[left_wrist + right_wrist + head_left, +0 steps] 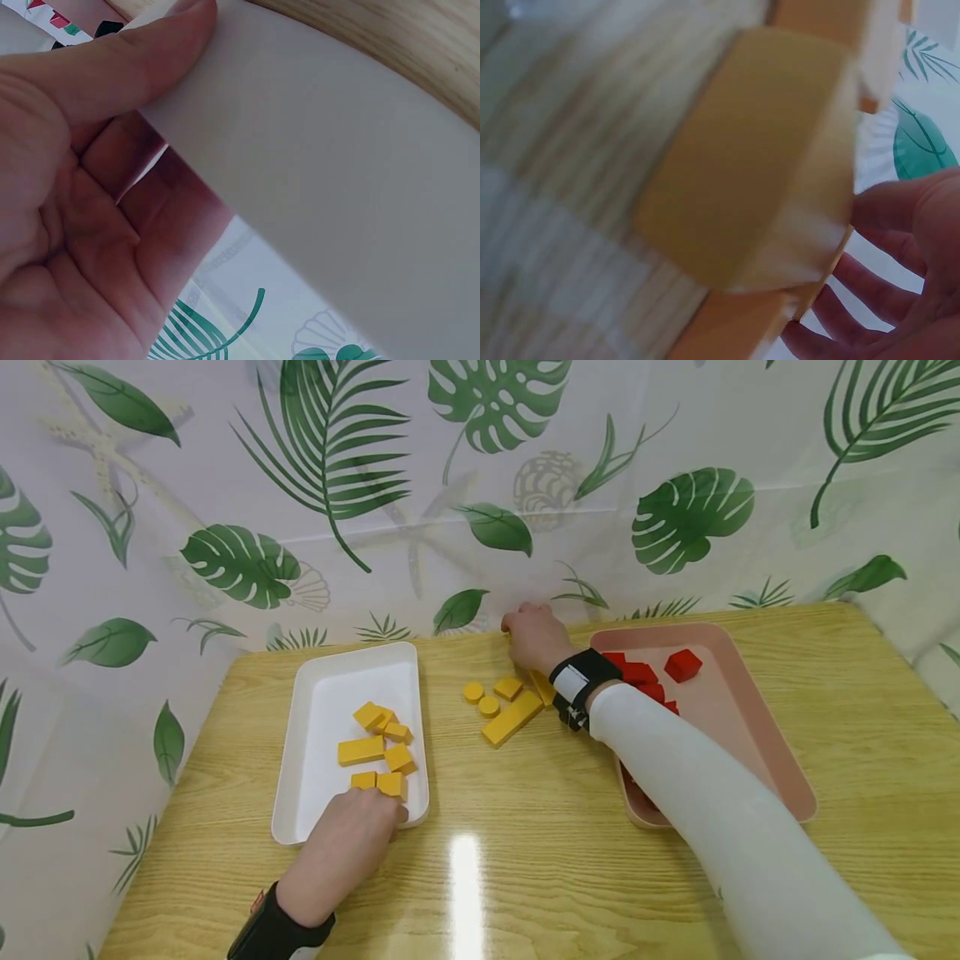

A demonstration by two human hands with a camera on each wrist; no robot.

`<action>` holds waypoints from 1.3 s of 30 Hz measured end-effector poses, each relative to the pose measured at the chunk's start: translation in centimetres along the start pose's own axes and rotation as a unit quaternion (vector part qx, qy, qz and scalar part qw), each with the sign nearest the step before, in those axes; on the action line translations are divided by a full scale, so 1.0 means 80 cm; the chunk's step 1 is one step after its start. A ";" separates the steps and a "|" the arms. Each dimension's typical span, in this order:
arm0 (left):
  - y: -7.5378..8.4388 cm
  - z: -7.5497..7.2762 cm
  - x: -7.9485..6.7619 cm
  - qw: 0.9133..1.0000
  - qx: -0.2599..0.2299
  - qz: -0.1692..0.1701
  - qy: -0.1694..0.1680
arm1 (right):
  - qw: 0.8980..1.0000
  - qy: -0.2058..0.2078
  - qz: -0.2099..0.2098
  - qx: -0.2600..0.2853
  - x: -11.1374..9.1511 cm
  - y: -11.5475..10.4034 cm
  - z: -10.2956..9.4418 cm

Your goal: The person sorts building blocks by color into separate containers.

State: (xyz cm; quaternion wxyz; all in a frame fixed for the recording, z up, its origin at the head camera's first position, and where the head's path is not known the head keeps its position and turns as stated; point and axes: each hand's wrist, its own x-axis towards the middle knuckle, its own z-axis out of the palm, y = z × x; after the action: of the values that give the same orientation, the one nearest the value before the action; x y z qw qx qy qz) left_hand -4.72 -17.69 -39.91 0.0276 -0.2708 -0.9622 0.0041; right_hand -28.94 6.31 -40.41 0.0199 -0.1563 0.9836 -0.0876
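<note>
My left hand (pixel 352 835) grips the near edge of a white tray (pixel 297 752). Its thumb (pixel 161 56) lies along the tray's rim in the left wrist view, with the other fingers bent under it. Several yellow blocks (pixel 362 750) lie inside this tray. At the back of the table, my right hand (pixel 536 639) reaches just beyond a loose group of yellow pieces: a long bar (pixel 512 718), a square block (pixel 507 687) and two small discs (pixel 489 707). In the right wrist view its loosely bent fingers (pixel 877 289) are right at the far side of a yellow block (pixel 750 157).
A pink tray (pixel 757 727) stands on the right, partly covered by the right forearm, with several red blocks (pixel 682 666) in it. The wooden table (pixel 517 810) ends at the back against a leaf-print cloth (pixel 420 468).
</note>
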 end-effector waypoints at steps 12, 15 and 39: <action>0.001 -0.007 0.001 1.000 0.000 0.008 -0.005 | 0.999 0.027 -0.027 -0.009 -0.001 -0.001 0.008; 0.001 -0.007 0.001 1.000 0.002 0.005 -0.009 | 0.999 0.035 -0.040 0.000 -0.006 -0.012 0.002; 0.000 -0.005 -0.004 0.998 0.017 0.025 0.047 | 0.931 0.012 -0.364 0.000 -0.126 -0.220 0.005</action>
State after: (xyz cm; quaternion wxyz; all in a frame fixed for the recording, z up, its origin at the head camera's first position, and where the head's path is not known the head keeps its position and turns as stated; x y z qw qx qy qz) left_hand -4.44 -17.85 -39.52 0.0776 -0.2940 -0.9526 0.0085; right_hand -14.01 -7.06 -37.54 -0.0252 -0.5029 0.8592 -0.0904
